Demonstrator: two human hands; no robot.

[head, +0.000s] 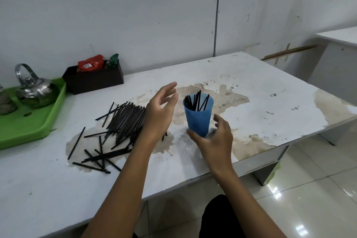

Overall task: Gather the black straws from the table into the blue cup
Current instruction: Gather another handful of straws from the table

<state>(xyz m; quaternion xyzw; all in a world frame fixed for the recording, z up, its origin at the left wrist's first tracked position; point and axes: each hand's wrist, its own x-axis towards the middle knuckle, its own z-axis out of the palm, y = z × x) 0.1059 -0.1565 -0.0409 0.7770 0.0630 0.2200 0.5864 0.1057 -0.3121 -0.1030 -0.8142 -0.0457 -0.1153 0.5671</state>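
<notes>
Nearest me, the right hand [214, 137] is spread loose around the base of the blue cup [199, 120], thumb maybe brushing it, not really gripping. The left hand [160, 110] hangs empty and relaxed beside the rim. A dozen or so straws stand in the cup — most of the black straws [123, 121] lie heaped on the table [270, 87] to the left. That cup looks light and top-heavy — one careless knock and it tips.
</notes>
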